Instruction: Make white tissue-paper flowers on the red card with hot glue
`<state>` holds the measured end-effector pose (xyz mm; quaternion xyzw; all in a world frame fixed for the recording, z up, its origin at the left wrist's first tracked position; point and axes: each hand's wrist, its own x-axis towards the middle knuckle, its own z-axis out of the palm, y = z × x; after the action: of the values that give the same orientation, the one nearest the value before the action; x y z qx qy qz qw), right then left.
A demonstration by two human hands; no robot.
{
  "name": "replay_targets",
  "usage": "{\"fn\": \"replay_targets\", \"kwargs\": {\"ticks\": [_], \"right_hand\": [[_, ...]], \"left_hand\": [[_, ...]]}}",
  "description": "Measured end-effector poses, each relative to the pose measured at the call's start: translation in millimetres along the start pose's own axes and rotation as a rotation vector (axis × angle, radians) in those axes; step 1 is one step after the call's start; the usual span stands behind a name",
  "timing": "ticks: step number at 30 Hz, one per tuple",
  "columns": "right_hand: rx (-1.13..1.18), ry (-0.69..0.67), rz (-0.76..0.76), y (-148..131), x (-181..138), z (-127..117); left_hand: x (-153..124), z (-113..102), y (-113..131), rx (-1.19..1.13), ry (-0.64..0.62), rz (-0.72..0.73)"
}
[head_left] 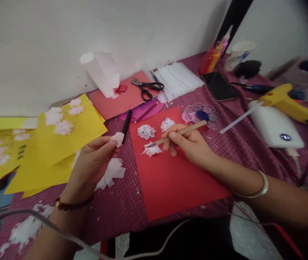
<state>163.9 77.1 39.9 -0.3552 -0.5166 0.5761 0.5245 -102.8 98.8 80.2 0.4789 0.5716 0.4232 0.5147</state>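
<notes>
Head view: right hand (pixel 189 144) grips one stick (pixel 194 126), left hand (pixel 98 152) one scrap (pixel 118 139), near three rosettes (pixel 146 131).

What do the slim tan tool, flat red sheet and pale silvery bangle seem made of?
Slim tan tool in the right hand: probably matte wood, from its pale-brown colour.
Flat red sheet: likely matte paper or card, looking thin with straight-cut edges.
Pale silvery bangle: perhaps smooth metal, from its soft sheen and rigid-looking curve.
</notes>
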Motion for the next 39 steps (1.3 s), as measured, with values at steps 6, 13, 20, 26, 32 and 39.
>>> {"fn": "replay_targets", "kwargs": {"ticks": [6, 13, 20, 26, 32, 39], "right_hand": [[-0.044, -0.112, -0.143, -4.6, -5.7, 4.1], [-0.134, -0.166, -0.19, -1.6, -5.6, 3.9], [-0.163, -0.169, -0.18, 2.6, -4.2, 4.2], [0.001, -0.141, -0.112, 1.9, -2.7, 5.7], [0.061, -0.118, -0.089, 3.3, -2.0, 6.2], [0.052, -0.111, -0.095, 1.4, -4.5, 9.6]], "left_hand": [[-5.1, 43.8, -23.4, -0.181, -0.144, -0.177], [-8.1, 46.8, -27.4, -0.197, -0.146, -0.165], [-8.8, 46.3, -28.8, -0.185, -0.206, -0.156], [-9.1, 42.3, -25.0, -0.354, -0.288, -0.242], [-13.0, 47.0, -27.8, -0.359, -0.257, -0.216], [-14.4, 58.4, -28.7, -0.359, -0.239, -0.078]]}}
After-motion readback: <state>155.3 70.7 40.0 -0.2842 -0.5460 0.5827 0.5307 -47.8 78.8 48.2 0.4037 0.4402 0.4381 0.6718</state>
